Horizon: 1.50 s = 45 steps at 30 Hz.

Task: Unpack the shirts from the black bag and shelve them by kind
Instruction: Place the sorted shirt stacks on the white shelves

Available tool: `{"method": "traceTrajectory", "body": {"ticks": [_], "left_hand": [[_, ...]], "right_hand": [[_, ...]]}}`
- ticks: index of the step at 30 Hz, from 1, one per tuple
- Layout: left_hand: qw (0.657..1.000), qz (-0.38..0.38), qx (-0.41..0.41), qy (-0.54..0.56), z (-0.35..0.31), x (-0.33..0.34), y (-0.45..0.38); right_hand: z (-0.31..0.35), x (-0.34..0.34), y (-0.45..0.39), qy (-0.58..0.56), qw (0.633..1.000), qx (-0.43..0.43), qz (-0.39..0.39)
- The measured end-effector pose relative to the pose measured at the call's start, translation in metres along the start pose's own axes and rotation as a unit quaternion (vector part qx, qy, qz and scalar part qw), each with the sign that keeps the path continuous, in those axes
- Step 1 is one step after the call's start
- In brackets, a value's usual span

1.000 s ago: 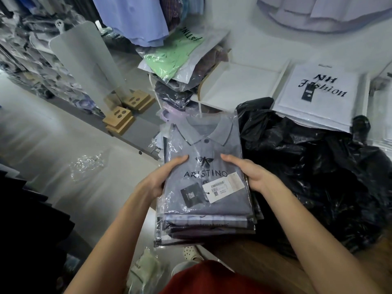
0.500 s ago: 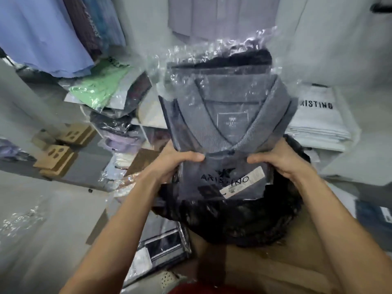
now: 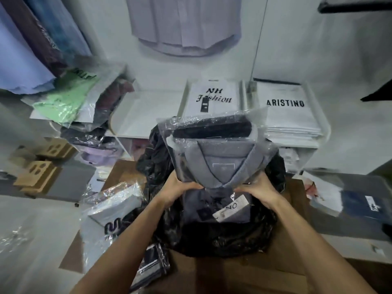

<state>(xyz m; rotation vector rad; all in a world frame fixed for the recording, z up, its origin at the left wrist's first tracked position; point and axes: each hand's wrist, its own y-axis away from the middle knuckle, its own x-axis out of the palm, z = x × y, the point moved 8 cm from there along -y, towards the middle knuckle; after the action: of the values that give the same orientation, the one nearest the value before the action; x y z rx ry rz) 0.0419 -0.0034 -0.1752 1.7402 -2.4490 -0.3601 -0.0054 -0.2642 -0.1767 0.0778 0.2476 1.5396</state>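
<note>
Both the left hand (image 3: 178, 187) and the right hand (image 3: 259, 190) grasp, fingers curled round its sides, a stack of grey folded polo shirts in clear plastic sleeves (image 3: 218, 164), held tilted above the crumpled black plastic bag (image 3: 222, 238) on the brown cardboard (image 3: 233, 274)

White shelf (image 3: 148, 115) under two white shirt stacks (image 3: 292, 115).
</note>
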Motion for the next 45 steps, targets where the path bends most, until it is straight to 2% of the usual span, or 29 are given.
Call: {"method": "traceTrajectory", "body": {"ticks": [5, 11, 15, 18, 21, 24, 26, 32, 35, 40, 45], "left_hand": [[0.999, -0.046, 0.009, -0.010, -0.066, -0.038, -0.010], [0.991, -0.121, 0.053, 0.008, -0.160, -0.128, -0.053], [0.995, -0.101, 0.021, -0.007, -0.202, -0.191, -0.099], [0.997, -0.076, -0.020, -0.026, -0.205, -0.248, -0.154], [0.993, -0.044, -0.038, -0.106, -0.194, -0.295, -0.212], [0.986, -0.023, -0.073, -0.149, -0.155, -0.341, -0.274], [0.984, -0.015, -0.076, -0.159, -0.142, -0.344, -0.295], [0.983, -0.038, -0.068, -0.165, -0.099, -0.366, -0.346], [0.978, -0.069, -0.053, -0.189, -0.100, -0.363, -0.359], [0.981, -0.032, -0.060, -0.181, -0.096, -0.358, -0.350], [0.984, -0.063, -0.025, -0.165, -0.101, -0.351, -0.310]], "right_hand": [[0.066, 0.018, -0.050, -0.013, 0.999, -0.041, -0.012], [0.164, 0.085, -0.138, -0.051, 0.996, -0.067, -0.017], [0.205, 0.126, -0.209, -0.035, 0.997, -0.060, -0.046], [0.220, 0.159, -0.269, -0.009, 0.997, -0.027, -0.066], [0.218, 0.190, -0.328, -0.009, 0.997, 0.012, -0.076], [0.192, 0.212, -0.379, 0.001, 0.994, 0.070, -0.087], [0.169, 0.223, -0.403, 0.029, 0.990, 0.100, -0.091], [0.120, 0.246, -0.435, 0.100, 0.982, 0.081, -0.138], [0.108, 0.247, -0.441, 0.114, 0.978, 0.091, -0.149], [0.101, 0.244, -0.439, 0.061, 0.978, 0.135, -0.147], [0.094, 0.254, -0.403, 0.033, 0.982, 0.183, -0.040]]}}
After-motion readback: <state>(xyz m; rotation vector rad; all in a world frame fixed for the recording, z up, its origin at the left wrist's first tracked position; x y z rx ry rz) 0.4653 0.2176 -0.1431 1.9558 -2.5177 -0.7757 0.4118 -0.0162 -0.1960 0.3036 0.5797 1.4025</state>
